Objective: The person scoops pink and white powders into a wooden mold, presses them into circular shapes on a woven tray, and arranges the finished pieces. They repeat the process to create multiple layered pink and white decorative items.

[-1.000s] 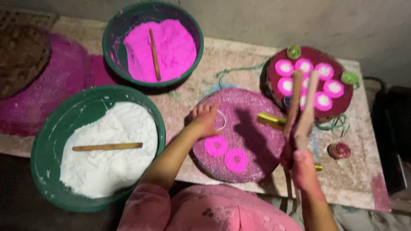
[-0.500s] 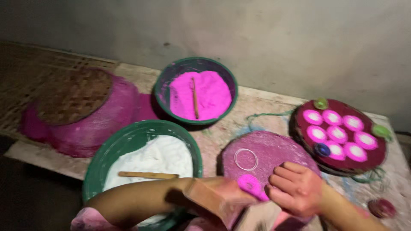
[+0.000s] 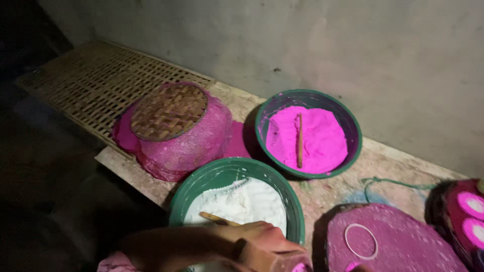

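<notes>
Over the green basin of white powder [image 3: 237, 201], one hand [image 3: 257, 247] is closed around a small pink-dusted block [image 3: 290, 262]; which hand I cannot tell. The block looks light, crumbly and dusty, best gripped by its sides. Behind, a second basin [image 3: 308, 133] holds bright pink powder and a stick [image 3: 299, 140].

One bare forearm lies across the bottom edge of the head view, running from the lower left toward the lower right. Its hand [image 3: 262, 242] sits at the end of it, knuckles up and fingers curled downward in a loose fist; which hand it is cannot be told. The fingertips are cut off by the frame edge, and no second hand shows.
</notes>
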A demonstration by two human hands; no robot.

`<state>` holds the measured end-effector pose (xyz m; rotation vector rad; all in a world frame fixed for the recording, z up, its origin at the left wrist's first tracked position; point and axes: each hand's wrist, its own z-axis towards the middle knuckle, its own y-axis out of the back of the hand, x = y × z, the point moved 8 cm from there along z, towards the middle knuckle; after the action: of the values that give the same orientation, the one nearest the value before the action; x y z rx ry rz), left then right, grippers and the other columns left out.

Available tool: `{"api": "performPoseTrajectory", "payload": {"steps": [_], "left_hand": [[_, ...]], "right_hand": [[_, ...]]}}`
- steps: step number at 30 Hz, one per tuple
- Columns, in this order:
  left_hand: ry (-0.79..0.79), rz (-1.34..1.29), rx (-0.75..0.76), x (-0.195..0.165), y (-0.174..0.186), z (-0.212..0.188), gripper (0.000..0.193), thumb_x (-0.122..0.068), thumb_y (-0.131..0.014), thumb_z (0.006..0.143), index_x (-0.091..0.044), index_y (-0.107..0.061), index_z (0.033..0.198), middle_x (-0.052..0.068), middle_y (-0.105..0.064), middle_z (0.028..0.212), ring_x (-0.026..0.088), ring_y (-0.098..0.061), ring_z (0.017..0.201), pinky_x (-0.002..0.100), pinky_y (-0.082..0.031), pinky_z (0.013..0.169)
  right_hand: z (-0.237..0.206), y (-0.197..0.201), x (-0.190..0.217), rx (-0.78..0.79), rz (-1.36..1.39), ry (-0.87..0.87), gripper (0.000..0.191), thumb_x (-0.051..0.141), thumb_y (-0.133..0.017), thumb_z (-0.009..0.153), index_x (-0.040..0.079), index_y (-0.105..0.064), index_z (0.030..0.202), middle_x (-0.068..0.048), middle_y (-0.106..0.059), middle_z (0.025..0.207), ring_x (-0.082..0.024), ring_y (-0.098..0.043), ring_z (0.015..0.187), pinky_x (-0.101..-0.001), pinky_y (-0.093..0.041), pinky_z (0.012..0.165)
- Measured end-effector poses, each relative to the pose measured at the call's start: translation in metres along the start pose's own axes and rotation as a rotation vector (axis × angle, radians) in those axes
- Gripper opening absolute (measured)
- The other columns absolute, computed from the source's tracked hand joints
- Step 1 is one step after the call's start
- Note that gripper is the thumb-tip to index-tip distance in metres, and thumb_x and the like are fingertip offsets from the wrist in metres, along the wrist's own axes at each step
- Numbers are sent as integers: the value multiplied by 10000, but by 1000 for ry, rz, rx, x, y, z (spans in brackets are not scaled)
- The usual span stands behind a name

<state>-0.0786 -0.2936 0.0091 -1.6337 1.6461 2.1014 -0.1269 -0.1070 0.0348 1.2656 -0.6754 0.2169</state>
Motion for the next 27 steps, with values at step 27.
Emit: {"api": "performPoseTrajectory", "payload": {"steps": [27], "left_hand": [[254, -823, -823, 229, 36, 75, 152, -87, -681, 842, -32, -700, 982, 28, -644, 822, 115, -598, 685, 317, -492, 587]], "right_hand": [[139, 83, -76, -355, 676, -118, 803, -111, -632, 777, 76, -394, 1521, -39, -536, 1371, -164, -557, 1297, -324, -479, 1058]]}}
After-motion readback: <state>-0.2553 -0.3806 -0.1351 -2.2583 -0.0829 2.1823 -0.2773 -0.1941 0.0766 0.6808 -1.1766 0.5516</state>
